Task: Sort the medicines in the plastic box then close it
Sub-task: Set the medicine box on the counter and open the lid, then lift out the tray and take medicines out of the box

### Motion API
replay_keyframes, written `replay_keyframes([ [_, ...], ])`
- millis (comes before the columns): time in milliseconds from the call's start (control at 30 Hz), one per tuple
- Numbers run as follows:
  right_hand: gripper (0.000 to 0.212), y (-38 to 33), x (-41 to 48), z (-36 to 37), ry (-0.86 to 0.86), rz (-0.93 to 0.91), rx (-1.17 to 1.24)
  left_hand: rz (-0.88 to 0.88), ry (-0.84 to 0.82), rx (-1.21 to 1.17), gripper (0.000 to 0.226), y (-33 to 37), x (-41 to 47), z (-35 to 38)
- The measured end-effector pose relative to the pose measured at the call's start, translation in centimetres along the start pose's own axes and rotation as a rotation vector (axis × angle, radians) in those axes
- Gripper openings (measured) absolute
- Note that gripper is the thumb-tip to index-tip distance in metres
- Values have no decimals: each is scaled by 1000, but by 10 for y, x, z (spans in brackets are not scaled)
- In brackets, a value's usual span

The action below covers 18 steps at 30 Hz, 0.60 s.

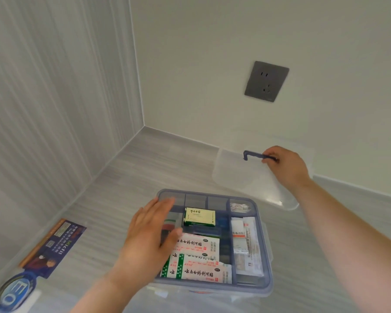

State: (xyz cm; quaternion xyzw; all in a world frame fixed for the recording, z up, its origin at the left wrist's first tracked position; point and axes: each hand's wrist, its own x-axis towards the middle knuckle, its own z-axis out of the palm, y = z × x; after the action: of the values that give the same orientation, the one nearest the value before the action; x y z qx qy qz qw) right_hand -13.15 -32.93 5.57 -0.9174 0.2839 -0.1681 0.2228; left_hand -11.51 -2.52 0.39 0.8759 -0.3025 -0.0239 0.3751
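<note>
Head view looks down on a clear plastic box (265,256) with a blue-grey divided tray, resting on the pale grey surface (127,181) near a wall corner. Inside the box, a green-and-cream carton (199,217) lies near the tray's middle; nearer the person are two white flat packs (196,259) with red Chinese writing, green bands and a small "OTC" oval. Along the box's right side sits a compartment of white sachets (246,242) with red print too small to read.

Over the box's left edge, the left hand (149,233) hovers flat, its grip wide and holding nothing. Beyond the box, toward the wall, the right hand (284,164) has its grip closed around the dark blue handle (255,155) of the translucent lid (239,175), which leans against the wall. Left of the box lies a dark blue printed packet (54,242), its lettering unreadable. Above the lid, a grey wall socket (266,81) is mounted.
</note>
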Motion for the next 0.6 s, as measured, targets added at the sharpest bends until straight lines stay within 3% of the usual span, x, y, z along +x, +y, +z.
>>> replay_keyframes([
  [167, 15, 39, 5, 39, -70, 173, 66, -27, -96, 143, 51, -5, 3, 2],
  [400, 21, 76, 5, 60, -116, 327, 44, -89, -141, 133, 86, -1, 4, -1],
  [500, 27, 75, 0, 61, -177, 350, -21, -66, -123, 121, 80, -2, 4, -1],
  [600, 50, 56, -10, 52, -217, 240, -167, -48, -107, 79, 57, -3, 4, 2],
])
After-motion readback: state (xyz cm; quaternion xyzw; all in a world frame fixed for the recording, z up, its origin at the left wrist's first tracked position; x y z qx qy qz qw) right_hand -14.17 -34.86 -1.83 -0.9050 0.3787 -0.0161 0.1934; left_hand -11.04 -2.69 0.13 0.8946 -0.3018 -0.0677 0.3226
